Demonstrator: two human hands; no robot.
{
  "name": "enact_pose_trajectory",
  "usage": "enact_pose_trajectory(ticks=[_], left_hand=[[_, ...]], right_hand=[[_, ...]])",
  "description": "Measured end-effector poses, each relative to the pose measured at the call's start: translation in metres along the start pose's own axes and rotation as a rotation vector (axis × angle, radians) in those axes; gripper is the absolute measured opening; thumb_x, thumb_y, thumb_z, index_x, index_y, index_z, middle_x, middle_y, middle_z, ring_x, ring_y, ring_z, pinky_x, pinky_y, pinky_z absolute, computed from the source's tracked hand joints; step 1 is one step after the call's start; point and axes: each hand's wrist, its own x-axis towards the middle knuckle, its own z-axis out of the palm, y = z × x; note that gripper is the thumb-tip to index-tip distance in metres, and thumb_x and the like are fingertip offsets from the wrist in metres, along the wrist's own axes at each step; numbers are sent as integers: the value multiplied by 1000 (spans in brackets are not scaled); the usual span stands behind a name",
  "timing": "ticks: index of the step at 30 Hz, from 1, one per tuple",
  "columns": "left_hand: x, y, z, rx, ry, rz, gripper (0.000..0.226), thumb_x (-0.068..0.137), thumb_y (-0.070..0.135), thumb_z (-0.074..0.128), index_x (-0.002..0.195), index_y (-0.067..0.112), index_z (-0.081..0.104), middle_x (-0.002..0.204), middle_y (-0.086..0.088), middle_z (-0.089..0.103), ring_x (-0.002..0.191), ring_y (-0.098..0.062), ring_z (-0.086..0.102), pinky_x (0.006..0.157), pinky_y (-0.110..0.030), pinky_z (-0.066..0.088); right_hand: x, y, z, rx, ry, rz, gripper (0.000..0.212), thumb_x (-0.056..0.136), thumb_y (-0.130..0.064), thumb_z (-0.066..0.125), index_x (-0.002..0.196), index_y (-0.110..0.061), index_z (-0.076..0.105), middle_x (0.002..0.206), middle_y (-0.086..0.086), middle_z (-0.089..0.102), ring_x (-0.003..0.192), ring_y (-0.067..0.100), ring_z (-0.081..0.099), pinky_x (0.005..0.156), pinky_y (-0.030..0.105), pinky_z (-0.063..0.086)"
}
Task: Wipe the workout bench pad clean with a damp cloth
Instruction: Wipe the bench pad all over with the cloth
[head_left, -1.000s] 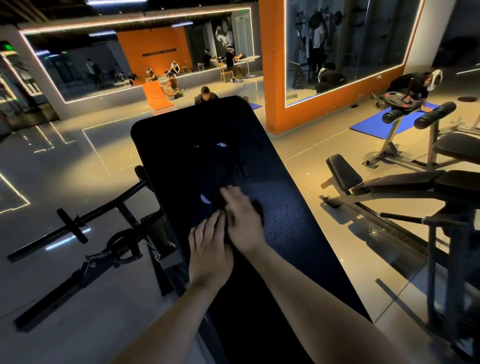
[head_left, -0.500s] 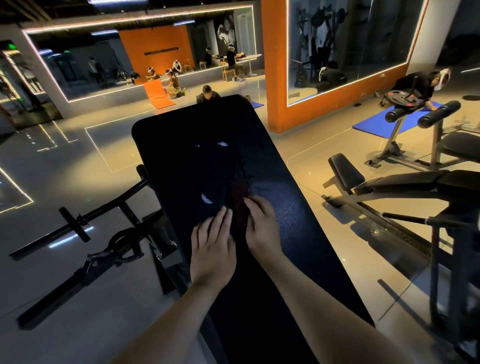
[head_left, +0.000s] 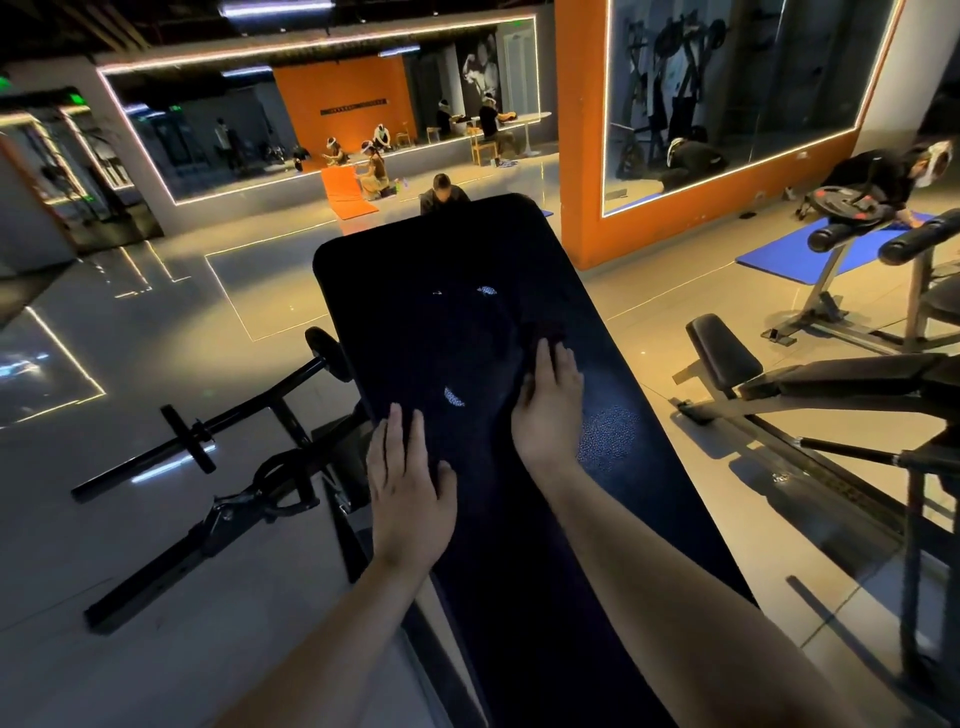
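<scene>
A long black bench pad (head_left: 441, 322) runs away from me, tilted up at its far end. My right hand (head_left: 548, 410) lies flat on the pad's right half and presses a dark cloth (head_left: 545, 332), which shows just beyond the fingertips. My left hand (head_left: 408, 488) rests flat on the pad's left edge with its fingers apart and nothing in it. Small bright glints mark the pad's textured surface.
The bench's black steel frame (head_left: 218, 499) spreads over the floor at the left. Another bench (head_left: 810, 384) and a roller-pad machine (head_left: 883, 249) stand at the right. A person (head_left: 444, 195) crouches beyond the pad's far end. Blue mat (head_left: 779, 254), orange pillar (head_left: 579, 156) and mirrors lie behind.
My right hand has slid the cloth up the pad and to the right, away from my left hand. My left hand has stayed near the left edge.
</scene>
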Motion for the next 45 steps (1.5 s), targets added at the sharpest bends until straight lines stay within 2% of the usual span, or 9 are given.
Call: enact_pose_trajectory(ticks=[3, 8, 15, 24, 27, 31, 35, 40, 45], left_hand=[[-3, -5, 1, -153, 5, -47, 69, 101, 18, 44, 159, 19, 6, 167, 7, -8, 151, -9, -12, 113, -10, -12], [-22, -19, 10, -179, 16, -63, 63, 105, 22, 33, 159, 19, -1, 165, 13, -14, 152, -8, -12, 120, -20, -10], [-26, -16, 5, -80, -16, -40, 62, 106, 36, 23, 159, 21, -5, 166, 8, -17, 150, -5, -18, 119, -27, -9], [-8, -6, -3, -173, 27, -132, 68, 100, 12, 40, 159, 23, 8, 164, 13, 0, 151, -8, -3, 119, -25, 4], [-7, -10, 0, -78, -2, -51, 68, 102, 18, 34, 159, 20, -2, 166, 11, -15, 150, -7, -17, 120, -27, -5], [-7, -14, -3, -127, -4, -24, 65, 104, 17, 36, 159, 22, 2, 165, 17, -13, 150, -4, -15, 108, -2, -10], [3, -13, -9, -277, 92, -122, 60, 100, 5, 42, 155, 21, 27, 162, 7, 20, 145, -2, 10, 104, 4, -2], [26, 1, -11, -83, 54, -19, 60, 101, 15, 39, 158, 21, 20, 166, 8, 10, 151, -6, -5, 121, -24, -2], [32, 0, 2, 192, 2, 108, 62, 99, 31, 23, 158, 15, 14, 167, -2, 7, 153, -13, -5, 125, -45, -1]], right_hand=[[-30, -41, 25, 48, -156, -323, 52, 96, -10, 47, 148, -12, 45, 157, 14, 39, 147, 32, 31, 124, 36, 14], [-40, -31, 24, -38, -321, -775, 42, 100, -16, 45, 142, -15, 54, 152, 5, 47, 147, 23, 33, 123, 40, 21], [-4, 23, -12, -65, -17, -59, 50, 101, -8, 42, 150, -16, 41, 163, 6, 27, 154, 25, 12, 125, 38, 10], [-38, -33, 23, -99, -271, -767, 50, 92, -7, 55, 141, -15, 54, 146, 6, 51, 146, 27, 34, 122, 43, 21], [-1, 3, 4, -165, -131, -505, 58, 89, -2, 50, 146, -12, 47, 154, 13, 42, 150, 33, 24, 119, 53, 26], [4, -3, 3, -79, -34, -80, 58, 96, -5, 44, 153, -10, 36, 163, 12, 27, 154, 31, 12, 125, 45, 10], [-36, -54, 39, -8, -199, -448, 47, 97, -14, 50, 144, -10, 51, 155, 11, 43, 148, 30, 31, 122, 46, 22], [-12, -39, 27, -163, -306, -780, 50, 97, -20, 49, 147, -18, 47, 155, 4, 44, 149, 25, 30, 121, 45, 20], [42, 22, -15, -183, -68, -166, 56, 97, -10, 40, 153, -12, 35, 164, 12, 25, 154, 31, 12, 123, 53, 15]])
